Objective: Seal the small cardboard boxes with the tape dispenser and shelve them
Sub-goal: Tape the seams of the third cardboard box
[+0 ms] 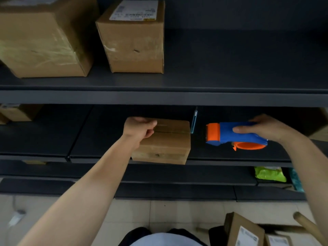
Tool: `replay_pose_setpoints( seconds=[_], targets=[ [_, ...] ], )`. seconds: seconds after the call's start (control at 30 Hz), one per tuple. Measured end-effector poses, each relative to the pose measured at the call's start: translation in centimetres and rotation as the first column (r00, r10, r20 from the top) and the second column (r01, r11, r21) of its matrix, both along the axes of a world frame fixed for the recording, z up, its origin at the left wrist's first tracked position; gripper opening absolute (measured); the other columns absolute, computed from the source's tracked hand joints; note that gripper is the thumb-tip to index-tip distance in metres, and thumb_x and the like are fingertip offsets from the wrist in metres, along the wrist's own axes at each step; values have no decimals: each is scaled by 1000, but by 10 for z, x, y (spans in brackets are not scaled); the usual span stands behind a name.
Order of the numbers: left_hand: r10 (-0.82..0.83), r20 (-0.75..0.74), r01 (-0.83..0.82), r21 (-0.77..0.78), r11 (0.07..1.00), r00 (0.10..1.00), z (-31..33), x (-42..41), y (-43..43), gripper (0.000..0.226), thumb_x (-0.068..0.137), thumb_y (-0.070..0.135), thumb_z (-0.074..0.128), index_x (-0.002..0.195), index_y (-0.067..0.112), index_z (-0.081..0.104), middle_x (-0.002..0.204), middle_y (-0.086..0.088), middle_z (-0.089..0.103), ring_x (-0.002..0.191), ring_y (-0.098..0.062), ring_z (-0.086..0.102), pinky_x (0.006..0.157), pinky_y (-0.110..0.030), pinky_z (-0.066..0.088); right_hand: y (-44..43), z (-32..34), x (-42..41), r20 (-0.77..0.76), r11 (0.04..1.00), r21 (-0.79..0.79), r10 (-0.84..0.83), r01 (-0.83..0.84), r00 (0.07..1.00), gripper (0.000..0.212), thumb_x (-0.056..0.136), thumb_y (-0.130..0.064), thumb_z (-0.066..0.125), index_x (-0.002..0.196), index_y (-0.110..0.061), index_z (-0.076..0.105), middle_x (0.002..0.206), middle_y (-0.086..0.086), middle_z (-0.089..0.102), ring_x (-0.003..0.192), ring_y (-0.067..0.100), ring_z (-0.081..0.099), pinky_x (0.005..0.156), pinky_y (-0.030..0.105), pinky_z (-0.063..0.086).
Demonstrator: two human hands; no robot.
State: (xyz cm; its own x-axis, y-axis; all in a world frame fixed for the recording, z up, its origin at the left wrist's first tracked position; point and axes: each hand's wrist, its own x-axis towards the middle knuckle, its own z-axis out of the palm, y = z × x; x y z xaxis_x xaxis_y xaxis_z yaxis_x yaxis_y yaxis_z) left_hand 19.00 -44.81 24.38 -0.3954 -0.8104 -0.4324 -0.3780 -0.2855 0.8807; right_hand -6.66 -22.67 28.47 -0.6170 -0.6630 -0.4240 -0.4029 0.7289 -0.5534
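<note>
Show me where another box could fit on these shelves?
The upper shelf is bare right of the labelled box. The middle shelf is bare left of the small box. Crowded: upper left, with the big box; middle, where the left hand holds the small box beside the right hand and its tape dispenser.

no text can be read. a white label on the box on the upper shelf carries blurred print; labels on two boxes at bottom right are blurred too.
</note>
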Motion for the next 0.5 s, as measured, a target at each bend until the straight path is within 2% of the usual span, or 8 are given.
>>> replay_pose_setpoints(
  seconds=[0.07,0.13,0.2,0.27,0.37,0.5],
  targets=[
    [38,36,-36,-52,998,999,-6,-1,-2,19,81,14,75,96,4,68,87,-9,69,68,-13,66,59,-18,57,-3,-2,-2,6,1000,7,7,-7,1000,93,21,-81,72,86,-14,71,80,8,72,77,27,67,75,36,50],
    [52,74,-43,-121,992,996,-12,-1,-3,20,79,16,77,95,6,69,85,-9,70,66,-12,67,60,-18,57,-6,-5,-3,11,1000,16,13,-13,1000,70,46,-67,79,87,-11,70,81,9,71,76,27,66,71,33,47],
    [48,140,-16,-223,975,989,-15,-1,-3,17,79,19,77,92,10,69,80,-3,69,65,-9,66,63,-19,56,-9,-10,-5,19,1000,23,6,-6,1000,49,66,-53,75,88,-10,70,82,10,70,76,27,65,68,32,45],
    [39,196,21,-294,956,980,-18,-2,-4,16,80,22,77,91,12,70,78,-1,69,66,-10,65,67,-23,55,-12,-15,-7,25,999,41,-3,2,1000,44,70,-52,73,88,-12,69,84,10,70,77,26,64,66,31,44],
    [22,271,75,-339,938,962,-20,-5,-4,19,80,27,77,91,12,72,86,-3,71,79,-15,67,71,-24,52,-17,-26,-7,49,997,75,-10,6,999,51,68,-57,73,96,-15,66,90,7,68,81,24,63,69,31,46],
    [13,362,122,-349,929,932,-27,-6,-5,21,79,37,75,82,17,69,80,-1,69,78,-17,67,59,-22,47,-24,-36,0,93,996,88,3,-11,996,46,73,-53,72,94,-12,66,87,8,68,78,23,63,66,29,45]
  ],
)
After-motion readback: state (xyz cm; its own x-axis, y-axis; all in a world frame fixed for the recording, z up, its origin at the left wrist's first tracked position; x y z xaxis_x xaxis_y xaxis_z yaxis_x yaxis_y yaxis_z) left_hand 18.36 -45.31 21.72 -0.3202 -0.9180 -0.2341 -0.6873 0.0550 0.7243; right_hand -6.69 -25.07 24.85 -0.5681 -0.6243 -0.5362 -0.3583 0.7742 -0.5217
